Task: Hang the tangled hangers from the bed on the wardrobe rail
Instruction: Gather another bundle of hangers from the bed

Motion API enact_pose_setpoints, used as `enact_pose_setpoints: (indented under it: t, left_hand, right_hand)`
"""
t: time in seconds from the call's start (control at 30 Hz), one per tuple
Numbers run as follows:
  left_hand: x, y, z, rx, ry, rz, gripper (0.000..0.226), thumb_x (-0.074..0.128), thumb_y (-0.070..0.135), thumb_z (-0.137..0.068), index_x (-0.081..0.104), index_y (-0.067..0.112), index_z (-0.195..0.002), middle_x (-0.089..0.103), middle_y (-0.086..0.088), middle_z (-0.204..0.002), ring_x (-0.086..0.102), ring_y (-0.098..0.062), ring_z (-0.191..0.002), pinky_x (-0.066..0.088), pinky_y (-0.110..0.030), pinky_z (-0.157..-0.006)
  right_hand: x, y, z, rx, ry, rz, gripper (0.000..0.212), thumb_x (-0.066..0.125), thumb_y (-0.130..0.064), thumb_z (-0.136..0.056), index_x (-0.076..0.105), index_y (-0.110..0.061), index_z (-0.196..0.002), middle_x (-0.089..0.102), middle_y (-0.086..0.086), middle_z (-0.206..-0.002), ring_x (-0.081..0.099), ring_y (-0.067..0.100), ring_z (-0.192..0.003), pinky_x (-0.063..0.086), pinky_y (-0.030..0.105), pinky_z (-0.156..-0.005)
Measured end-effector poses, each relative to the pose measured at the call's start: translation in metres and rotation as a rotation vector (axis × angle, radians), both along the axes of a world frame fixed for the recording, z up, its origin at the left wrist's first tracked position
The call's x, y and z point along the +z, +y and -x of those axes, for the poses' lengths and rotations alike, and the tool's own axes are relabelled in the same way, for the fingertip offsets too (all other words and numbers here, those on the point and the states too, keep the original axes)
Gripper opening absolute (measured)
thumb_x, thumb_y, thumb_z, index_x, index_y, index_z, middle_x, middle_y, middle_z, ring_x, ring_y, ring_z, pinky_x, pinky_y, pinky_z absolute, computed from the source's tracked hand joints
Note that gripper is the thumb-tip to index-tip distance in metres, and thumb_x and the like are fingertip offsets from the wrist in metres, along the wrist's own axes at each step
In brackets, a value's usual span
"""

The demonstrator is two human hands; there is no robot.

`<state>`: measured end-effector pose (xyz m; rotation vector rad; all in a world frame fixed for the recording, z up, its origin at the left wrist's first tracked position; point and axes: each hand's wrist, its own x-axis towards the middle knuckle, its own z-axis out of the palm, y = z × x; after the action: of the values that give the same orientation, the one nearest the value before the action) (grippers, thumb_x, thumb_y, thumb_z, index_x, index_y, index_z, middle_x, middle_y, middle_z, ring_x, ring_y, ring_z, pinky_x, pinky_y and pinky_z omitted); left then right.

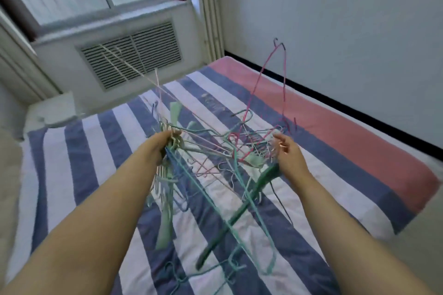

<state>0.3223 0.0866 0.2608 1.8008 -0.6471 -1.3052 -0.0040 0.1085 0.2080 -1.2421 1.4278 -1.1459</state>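
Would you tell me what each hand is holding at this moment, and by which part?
Both hold the tangled hangers: the left hand grips a bunch of hooks at its left end, the right hand grips wires at its right edge.

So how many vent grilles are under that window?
2, side by side below the window sill: the left grille panel and the right grille panel. Hanger wires cross the left one.

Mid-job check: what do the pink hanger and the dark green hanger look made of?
Pink hanger: thin wire, likely metal with a coloured coating, judging by its slim, bent outline. Dark green hanger: probably moulded plastic, being thick, flat and broad. Motion blur leaves both uncertain.
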Motion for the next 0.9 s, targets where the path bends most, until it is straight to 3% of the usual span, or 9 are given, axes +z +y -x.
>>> enact_pose_setpoints:
  t: [0.07,0.2,0.27,0.4,0.53,0.67,0.8,0.9]
  left_hand:
    - [0.005,0.005,-0.016,0.069,0.163,0.038,0.032,0.059,0.02,-0.092,0.059,0.012,-0.061,0.052,0.002,-0.039,0.05,-0.01,-0.033,0.043,-0.016,-0.038]
    - [0.007,0.017,-0.039,0.247,0.457,0.152,0.031,0.052,0.019,-0.093,0.052,0.015,-0.061,0.054,0.001,-0.045,0.053,-0.013,-0.039,0.048,-0.018,-0.042]
    - [0.002,0.022,-0.046,0.289,0.535,0.202,0.033,0.053,0.018,-0.093,0.05,0.017,-0.06,0.052,0.002,-0.044,0.053,-0.012,-0.04,0.047,-0.018,-0.042]
    - [-0.005,0.037,-0.053,0.273,0.614,0.269,0.049,0.052,0.016,-0.095,0.052,0.015,-0.046,0.049,0.002,-0.041,0.05,-0.011,-0.037,0.046,-0.018,-0.04]
    - [-0.004,0.046,-0.062,0.308,0.571,0.252,0.039,0.048,0.008,-0.093,0.059,0.008,-0.055,0.055,-0.002,-0.05,0.055,-0.014,-0.043,0.051,-0.021,-0.045]
    - [-0.02,0.055,-0.059,0.278,0.452,0.175,0.031,0.044,0.005,-0.097,0.054,0.006,-0.068,0.055,-0.003,-0.046,0.055,-0.013,-0.04,0.049,-0.019,-0.043]
    - [-0.041,0.062,-0.042,0.233,0.378,0.144,0.027,0.049,0.009,-0.098,0.053,0.006,-0.072,0.055,-0.002,-0.045,0.053,-0.011,-0.04,0.045,-0.02,-0.05]
    - [-0.05,0.064,-0.027,0.196,0.327,0.126,0.028,0.054,0.012,-0.097,0.055,0.006,-0.069,0.055,-0.001,-0.045,0.051,-0.011,-0.043,0.042,-0.023,-0.056]
  right_hand:
    - [0.008,-0.006,-0.009,-0.01,0.096,-0.026,0.031,0.052,-0.039,-0.095,0.056,-0.024,-0.121,0.055,0.006,-0.118,0.055,0.021,-0.104,0.047,0.04,-0.094]
    - [0.004,-0.015,-0.026,-0.076,-0.051,-0.356,0.047,0.057,-0.058,-0.08,0.056,-0.021,-0.11,0.059,0.008,-0.109,0.058,0.028,-0.095,0.053,0.047,-0.083]
    - [0.006,-0.009,-0.04,-0.005,-0.104,-0.452,0.04,0.053,-0.056,-0.087,0.055,-0.02,-0.105,0.057,0.007,-0.104,0.058,0.027,-0.09,0.052,0.044,-0.081]
    - [0.015,0.009,-0.068,0.199,-0.124,-0.478,0.056,0.037,-0.056,-0.095,0.045,-0.015,-0.132,0.055,0.01,-0.121,0.061,0.024,-0.092,0.051,0.042,-0.086]
    - [0.027,0.013,-0.079,0.289,-0.435,-0.525,0.079,0.024,-0.07,-0.089,0.037,-0.013,-0.142,0.058,0.011,-0.122,0.064,0.021,-0.094,0.05,0.045,-0.088]
    - [0.054,0.015,-0.086,0.42,-0.545,-0.441,0.091,0.039,-0.078,-0.071,0.037,-0.02,-0.141,0.055,0.009,-0.132,0.063,0.026,-0.11,0.05,0.046,-0.094]
    - [0.09,0.025,-0.099,0.612,-0.449,-0.307,0.081,0.051,-0.067,-0.072,0.031,-0.033,-0.143,0.047,0.003,-0.14,0.061,0.026,-0.114,0.052,0.044,-0.091]
    - [0.105,0.035,-0.106,0.713,-0.273,-0.22,0.049,0.052,-0.048,-0.089,0.034,-0.037,-0.134,0.048,-0.004,-0.133,0.061,0.022,-0.112,0.05,0.041,-0.092]
